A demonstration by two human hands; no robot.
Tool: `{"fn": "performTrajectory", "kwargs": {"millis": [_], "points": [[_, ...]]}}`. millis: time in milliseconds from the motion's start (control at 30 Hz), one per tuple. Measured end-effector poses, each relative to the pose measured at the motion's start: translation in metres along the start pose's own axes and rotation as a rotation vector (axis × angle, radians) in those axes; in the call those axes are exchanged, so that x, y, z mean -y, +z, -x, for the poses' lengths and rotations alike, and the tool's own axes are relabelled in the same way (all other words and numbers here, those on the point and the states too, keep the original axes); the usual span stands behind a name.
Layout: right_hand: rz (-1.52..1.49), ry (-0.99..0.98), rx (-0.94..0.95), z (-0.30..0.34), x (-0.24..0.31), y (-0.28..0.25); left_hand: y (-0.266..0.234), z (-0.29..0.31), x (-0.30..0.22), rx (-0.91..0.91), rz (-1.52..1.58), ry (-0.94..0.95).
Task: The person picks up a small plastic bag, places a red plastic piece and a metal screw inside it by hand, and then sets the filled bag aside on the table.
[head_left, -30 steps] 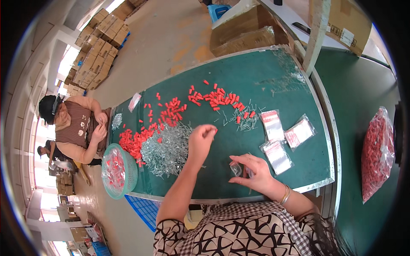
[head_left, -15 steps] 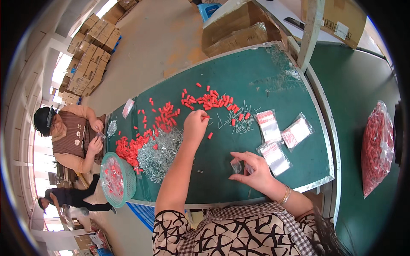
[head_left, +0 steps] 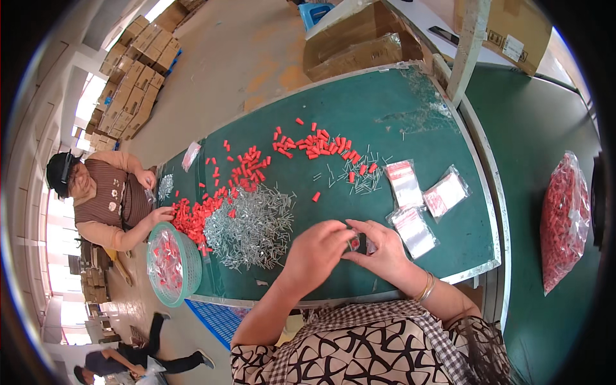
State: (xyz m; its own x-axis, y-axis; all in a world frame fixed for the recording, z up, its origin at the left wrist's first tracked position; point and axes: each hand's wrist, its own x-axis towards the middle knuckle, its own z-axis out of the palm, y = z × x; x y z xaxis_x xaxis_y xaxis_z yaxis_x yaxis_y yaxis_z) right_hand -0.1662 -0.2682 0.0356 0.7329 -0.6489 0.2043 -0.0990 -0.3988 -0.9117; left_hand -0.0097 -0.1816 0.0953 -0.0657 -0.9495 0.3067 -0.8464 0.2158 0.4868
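Note:
Fingers and thumb of my right hand (head_left: 387, 254) pinch a small clear plastic bag (head_left: 370, 247) above the near part of the table. My left hand (head_left: 314, 253) meets it there, its fingertips closed at the bag with a red tapered plastic cap (head_left: 354, 244) between them. Whether the cap is inside the bag is hard to see. Left of my left hand lies a heap of silver screws (head_left: 250, 228), beside a pile of red caps (head_left: 192, 218). More red caps (head_left: 321, 144) are scattered farther off, near a few loose screws (head_left: 366, 183).
Flat clear bags with red print (head_left: 414, 232) lie right of my hands. A green basket (head_left: 196, 256) holding filled bags stands at the table's left edge. Across it, a co-worker's hand (head_left: 160, 217) reaches the red caps. A large bag of red pieces (head_left: 564, 224) is far right.
My left hand has come back from the scattered caps to the bag in my right hand, bringing a red cap. The co-worker's hand has moved to the red pile.

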Motion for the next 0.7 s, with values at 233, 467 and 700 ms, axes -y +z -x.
{"fn": "performTrajectory", "kwargs": {"millis": [233,467,700], "points": [[0.006,-0.045,-0.018,0.002,-0.004,0.005,0.029,-0.01,0.08,-0.182,-0.048,-0.557],[0.013,-0.035,-0.042,-0.001,-0.001,0.0,0.039,-0.007,0.095,-0.125,-0.216,-0.463],[0.05,-0.032,-0.082,-0.001,-0.004,0.004,0.01,0.001,0.0,-0.094,-0.048,-0.177]]}}
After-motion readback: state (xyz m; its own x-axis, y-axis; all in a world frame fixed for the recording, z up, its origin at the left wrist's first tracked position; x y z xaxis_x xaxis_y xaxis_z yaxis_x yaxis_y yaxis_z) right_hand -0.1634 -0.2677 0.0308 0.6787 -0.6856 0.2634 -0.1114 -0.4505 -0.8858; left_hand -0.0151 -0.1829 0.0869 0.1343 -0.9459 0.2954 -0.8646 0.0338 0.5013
